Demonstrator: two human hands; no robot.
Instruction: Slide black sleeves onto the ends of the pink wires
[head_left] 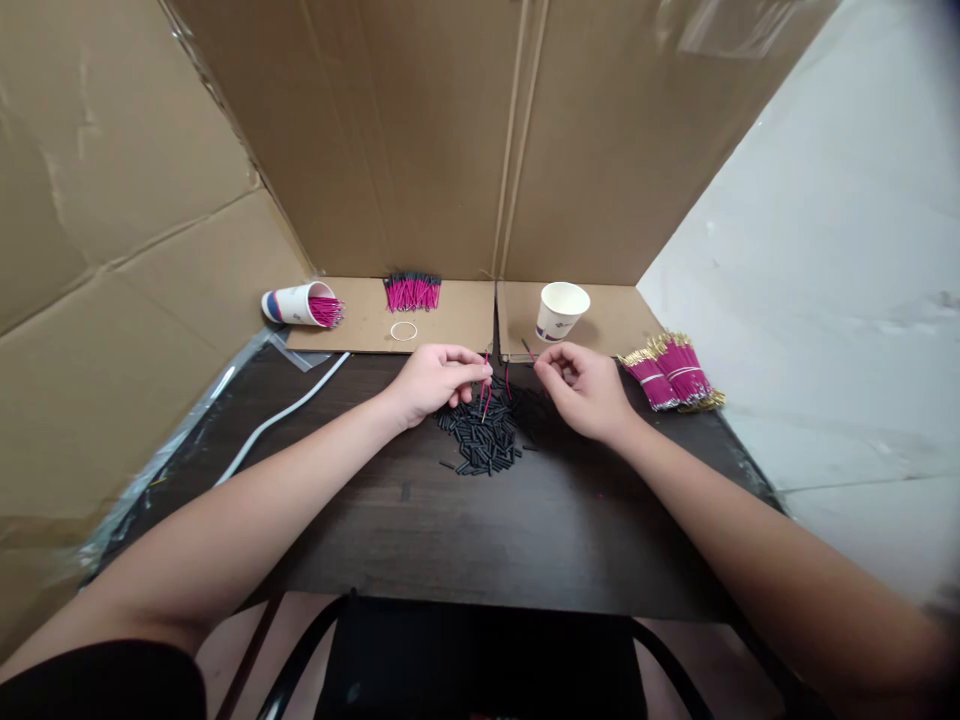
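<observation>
Step in hand: judging by the hands, black tubes are being fitted onto wire ends, one wire at a time.
Left hand: fingertips pinched together on thin pink wires, just left of frame centre; exact count unclear.
Right hand: thumb and forefinger closed on a black-tipped wire, right of centre, its dark end pointing up and left.
Next move: likely calls for a light, steady pinch and careful lining-up of narrow ends.
Black tubes: short, matte, straight pieces, loosely heaped at centre, below the hands.
Finished-looking row: pink wires with dark tops, side by side on flat cardboard, upper middle.
Tipped cup: smooth paper, lying sideways at upper left, loose wires spilling from its mouth.
Upright cup: white paper, right of upper centre.
Wire bundles: banded, gold-ended, on the right.
Table: dark, faintly glossy wood grain.
</observation>
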